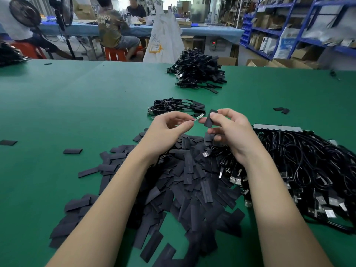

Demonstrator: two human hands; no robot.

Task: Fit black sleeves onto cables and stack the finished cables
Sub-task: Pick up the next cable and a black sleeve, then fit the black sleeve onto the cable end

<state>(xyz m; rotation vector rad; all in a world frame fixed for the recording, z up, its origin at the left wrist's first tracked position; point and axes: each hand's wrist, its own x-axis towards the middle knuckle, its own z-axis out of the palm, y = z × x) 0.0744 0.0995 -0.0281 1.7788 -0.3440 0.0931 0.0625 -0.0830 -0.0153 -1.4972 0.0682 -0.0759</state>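
Both hands hover above the green counter [77,105], close together near the centre of the view. Left hand [167,128] pinches a small circuit board [197,118] between thumb and forefinger, the board's free end pointing toward 3 o'clock. Right hand [229,128] pinches a flat black sleeve [210,118] between thumb and fingertips, held upright just beside the board's tip; whether sleeve and board touch I cannot tell. The cable behind the board is hidden by the left hand.

Below the hands, from the centre toward 6 and 7 o'clock, lies a wide heap of loose sleeves [183,189] spread over the counter, with a few strays [72,151] out at 9 o'clock and two more [281,110] at 2 o'clock. At 3 to 4 o'clock sits a large tangle of unsleeved cables [300,170] with metal USB plugs showing along its near edge. Just past the hands at 12 o'clock rests a small bundle of cables with sleeves on [175,106], lying flat. Farther out at 1 o'clock stands a taller pile of finished cables [198,70].

Beyond the counter at 11 o'clock, people sit on red stools [115,53] at a blue table [212,31]; blue shelving [289,31] fills 2 o'clock.
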